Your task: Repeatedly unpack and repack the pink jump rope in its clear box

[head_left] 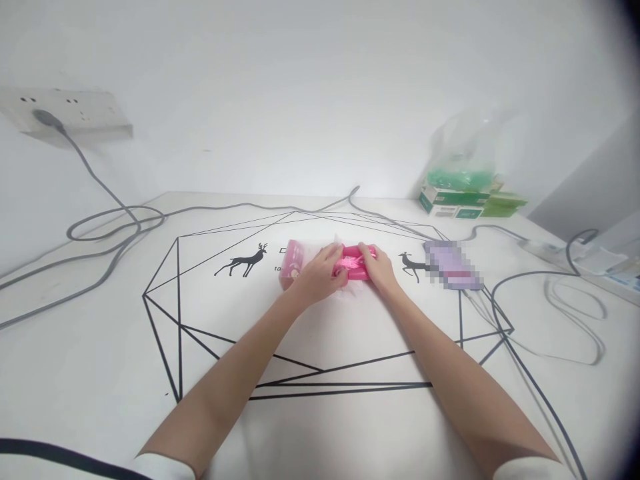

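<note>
Between my two hands, at the middle of the table, lies a bright pink bundle that looks like a jump rope (357, 273), with two thick handles and lighter pink strands between them. My left hand (319, 275) grips its left end, fingers curled over it. At the other end, my right hand (376, 264) closes on the handles. Thin crinkled clear plastic shows around the bundle. A pink and white box (291, 264) with a see-through part stands just left of my left hand, partly hidden by it.
A purple phone-like thing (450, 265), blurred out, lies to the right. Green and white boxes (455, 202) under a clear plastic bag (465, 150) stand at the back right. Grey cables (225, 207) run along the back and both sides. A wall socket (85, 110) is at the left.
</note>
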A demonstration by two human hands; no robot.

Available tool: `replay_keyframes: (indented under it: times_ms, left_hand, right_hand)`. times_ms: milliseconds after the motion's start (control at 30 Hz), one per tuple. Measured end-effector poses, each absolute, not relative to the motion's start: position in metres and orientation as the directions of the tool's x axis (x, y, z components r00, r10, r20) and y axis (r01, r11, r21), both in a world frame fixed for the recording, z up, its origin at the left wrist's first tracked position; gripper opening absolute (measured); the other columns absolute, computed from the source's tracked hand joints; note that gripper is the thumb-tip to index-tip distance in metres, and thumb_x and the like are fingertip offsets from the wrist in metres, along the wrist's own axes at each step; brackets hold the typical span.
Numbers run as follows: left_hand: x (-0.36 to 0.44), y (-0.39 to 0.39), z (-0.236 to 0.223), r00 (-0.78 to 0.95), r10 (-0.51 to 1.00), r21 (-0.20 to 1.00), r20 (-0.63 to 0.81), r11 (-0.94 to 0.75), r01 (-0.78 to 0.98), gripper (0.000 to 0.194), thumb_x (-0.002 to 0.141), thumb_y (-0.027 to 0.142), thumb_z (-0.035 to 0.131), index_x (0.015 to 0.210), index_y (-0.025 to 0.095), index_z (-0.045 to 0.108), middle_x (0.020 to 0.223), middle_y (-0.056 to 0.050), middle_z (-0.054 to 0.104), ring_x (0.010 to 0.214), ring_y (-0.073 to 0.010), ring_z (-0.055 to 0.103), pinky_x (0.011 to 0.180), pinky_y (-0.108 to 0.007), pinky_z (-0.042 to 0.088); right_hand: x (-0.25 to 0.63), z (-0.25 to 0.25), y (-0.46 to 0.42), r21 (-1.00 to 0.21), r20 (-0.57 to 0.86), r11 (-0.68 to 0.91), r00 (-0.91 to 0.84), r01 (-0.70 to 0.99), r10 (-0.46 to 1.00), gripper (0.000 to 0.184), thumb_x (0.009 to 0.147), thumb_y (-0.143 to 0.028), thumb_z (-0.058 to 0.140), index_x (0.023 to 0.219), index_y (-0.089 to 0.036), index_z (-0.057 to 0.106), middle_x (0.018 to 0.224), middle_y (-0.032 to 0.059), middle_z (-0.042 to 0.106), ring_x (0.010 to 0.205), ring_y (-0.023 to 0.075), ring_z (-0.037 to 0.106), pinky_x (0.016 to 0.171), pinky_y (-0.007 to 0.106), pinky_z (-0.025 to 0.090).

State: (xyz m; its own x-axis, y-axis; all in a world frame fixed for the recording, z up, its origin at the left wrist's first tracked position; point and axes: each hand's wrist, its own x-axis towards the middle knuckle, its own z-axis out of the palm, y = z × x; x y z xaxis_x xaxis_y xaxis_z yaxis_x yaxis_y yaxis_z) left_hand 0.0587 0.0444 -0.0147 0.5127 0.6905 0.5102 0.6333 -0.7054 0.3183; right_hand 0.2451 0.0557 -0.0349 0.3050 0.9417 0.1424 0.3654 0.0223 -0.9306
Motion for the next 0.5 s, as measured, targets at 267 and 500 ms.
replay_keyframes:
  times_ms: [267,500]
  left_hand:
    - [0.056,0.044,-0.013,0.529,0.688,0.309,0.498,-0.71,0.633,0.049,0.093,0.021,0.05,0.141,0.016,0.046,0.145,-0.014,0.05,0.13,-0.0263,0.053,0.101,-0.04,0.053]
    - [0.055,0.043,-0.012,0.55,0.663,0.29,0.508,-0.733,0.616,0.042,0.095,0.025,0.05,0.136,0.015,0.051,0.143,-0.014,0.052,0.13,-0.027,0.053,0.106,-0.042,0.05]
  right_hand:
    - [0.238,-0.04,0.056,-0.941,0.212,0.086,0.369,0.328,0.905,0.048,0.093,-0.057,0.035,0.102,-0.023,0.068,0.108,0.0054,0.073,0.103,0.0235,0.063,0.094,0.034,0.043]
    - [0.232,-0.043,0.056,-0.916,0.241,0.133,0.254,0.378,0.937,0.057,0.096,-0.055,0.031,0.124,-0.018,0.064,0.129,0.0107,0.066,0.121,0.0242,0.058,0.109,0.039,0.038]
